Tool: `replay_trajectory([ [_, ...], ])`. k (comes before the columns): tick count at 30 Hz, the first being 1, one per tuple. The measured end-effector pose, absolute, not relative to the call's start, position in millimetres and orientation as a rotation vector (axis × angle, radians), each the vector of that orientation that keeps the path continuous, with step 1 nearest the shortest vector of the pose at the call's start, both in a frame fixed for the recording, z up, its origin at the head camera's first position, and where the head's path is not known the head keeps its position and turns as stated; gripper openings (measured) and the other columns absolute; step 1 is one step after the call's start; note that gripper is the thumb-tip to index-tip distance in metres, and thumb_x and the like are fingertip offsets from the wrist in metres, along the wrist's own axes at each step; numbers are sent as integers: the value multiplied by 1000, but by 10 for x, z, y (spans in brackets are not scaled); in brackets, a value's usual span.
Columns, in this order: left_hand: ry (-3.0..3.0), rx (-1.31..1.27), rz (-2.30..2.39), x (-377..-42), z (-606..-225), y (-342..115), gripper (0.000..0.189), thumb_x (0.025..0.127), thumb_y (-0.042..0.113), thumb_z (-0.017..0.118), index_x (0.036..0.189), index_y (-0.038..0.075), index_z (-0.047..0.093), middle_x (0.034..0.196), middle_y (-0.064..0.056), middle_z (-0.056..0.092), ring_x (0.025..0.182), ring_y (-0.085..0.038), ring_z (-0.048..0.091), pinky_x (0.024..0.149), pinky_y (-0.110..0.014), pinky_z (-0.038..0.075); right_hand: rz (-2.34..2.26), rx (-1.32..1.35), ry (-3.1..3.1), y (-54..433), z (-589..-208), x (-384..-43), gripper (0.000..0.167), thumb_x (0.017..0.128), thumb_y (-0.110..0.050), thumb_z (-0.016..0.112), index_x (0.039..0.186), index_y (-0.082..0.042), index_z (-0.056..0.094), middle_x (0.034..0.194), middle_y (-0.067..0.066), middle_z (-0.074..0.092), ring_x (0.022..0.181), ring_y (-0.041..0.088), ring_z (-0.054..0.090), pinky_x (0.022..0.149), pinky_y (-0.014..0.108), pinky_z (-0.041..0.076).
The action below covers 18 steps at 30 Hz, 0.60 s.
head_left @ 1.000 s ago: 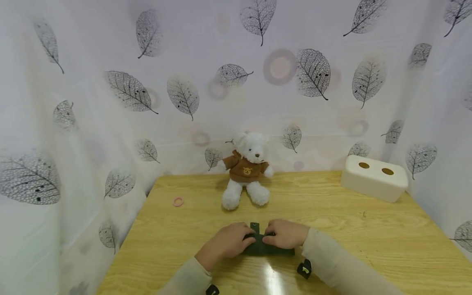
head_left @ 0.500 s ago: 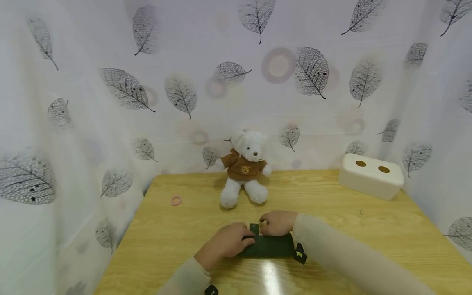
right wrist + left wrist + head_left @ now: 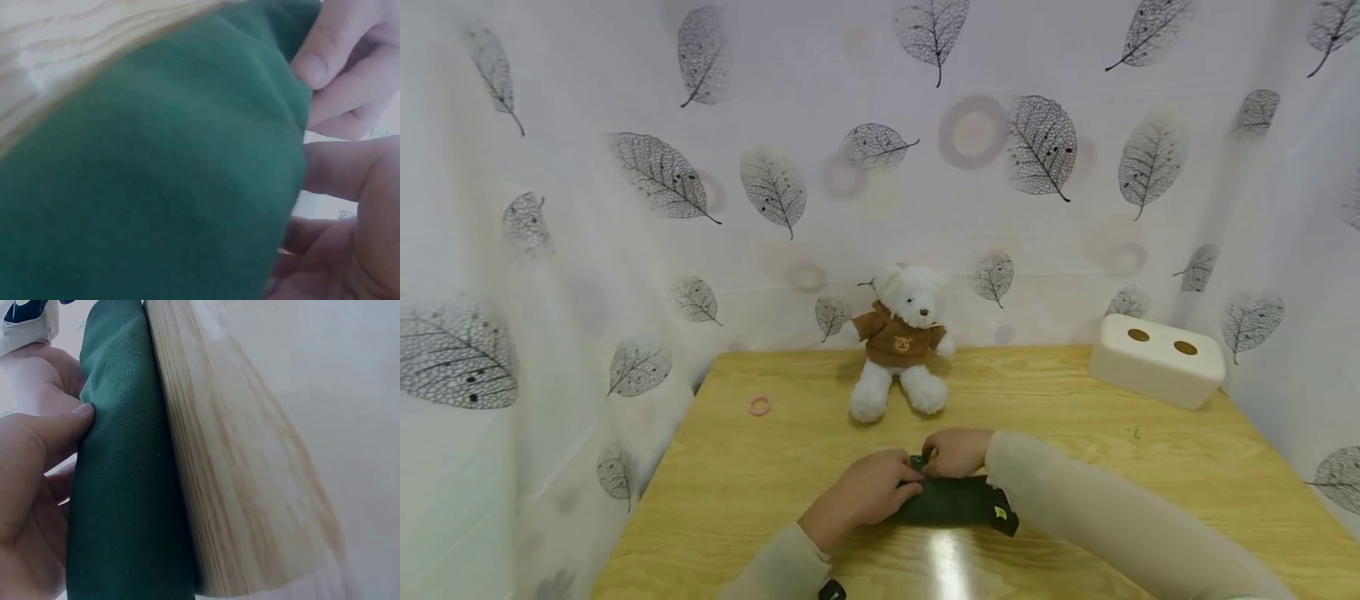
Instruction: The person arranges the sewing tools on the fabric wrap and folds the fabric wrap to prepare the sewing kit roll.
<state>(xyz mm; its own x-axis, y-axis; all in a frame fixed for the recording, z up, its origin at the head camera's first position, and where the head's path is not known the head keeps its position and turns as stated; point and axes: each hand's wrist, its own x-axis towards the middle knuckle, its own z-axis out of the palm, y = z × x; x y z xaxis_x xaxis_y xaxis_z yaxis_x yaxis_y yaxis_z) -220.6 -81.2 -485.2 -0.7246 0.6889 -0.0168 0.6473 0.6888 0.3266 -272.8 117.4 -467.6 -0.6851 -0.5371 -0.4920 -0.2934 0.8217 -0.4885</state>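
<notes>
A dark green folded cloth (image 3: 951, 502) lies lengthwise near the table's front edge. From its far side sticks out a short green strap (image 3: 916, 461) with a small metal snap. My left hand (image 3: 868, 487) grips the cloth's left part; in the left wrist view its thumb (image 3: 65, 422) presses on the near face of the fabric. My right hand (image 3: 958, 452) is at the far edge, its curled fingers pinching at the strap and partly covering it. In the right wrist view the cloth hides some of the right fingertips.
A white teddy bear (image 3: 917, 296) in a brown hoodie sits behind the hands. On the left lies a small pink ring (image 3: 759, 405). At the back right stands a cream box (image 3: 1157, 367) with two round holes. A leaf-print curtain (image 3: 820, 75) surrounds the wooden table (image 3: 737, 492).
My right hand let go of the cloth's top, moved to its far side, then shifted left onto the strap. The left hand has kept its hold in about the same place.
</notes>
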Motion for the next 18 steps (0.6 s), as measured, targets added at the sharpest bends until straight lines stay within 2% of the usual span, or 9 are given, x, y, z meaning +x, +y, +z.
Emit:
replay_trajectory([
  [4,2770,1096,497,-2189,-4833,-773,17,97,26,69,110,20,80,93,10,63,78,1,55,69,-17,48,-709,-556,2318,1206,-4687,-2702,19,97,-20,66,113,-10,63,104,4,65,86,18,62,74,38,52],
  [6,2783,1083,495,-2177,-4829,-759,16,97,26,70,107,20,81,91,11,63,77,1,54,68,-17,48,-787,-577,2321,1213,-4691,-2683,12,97,-15,66,107,-10,62,97,3,63,78,17,60,69,36,50],
  [9,2819,1059,452,-2171,-4824,-744,14,95,27,72,104,20,81,89,11,65,78,0,57,69,-18,49,-842,-631,2363,1212,-4689,-2654,3,97,-11,67,99,-11,64,88,1,63,71,15,58,63,33,49],
  [12,2850,1051,403,-2174,-4814,-738,13,94,27,74,102,20,81,90,11,69,81,-1,61,72,-19,52,-891,-656,2387,1210,-4673,-2622,3,96,-10,68,94,-11,67,81,-1,64,66,14,58,59,32,48],
  [18,2869,1114,340,-2158,-4798,-747,12,93,22,74,102,16,81,93,9,73,85,-2,65,76,-19,54,-906,-769,2400,1209,-4678,-2551,9,94,-12,70,92,-18,76,81,-9,69,68,9,60,64,29,51],
])
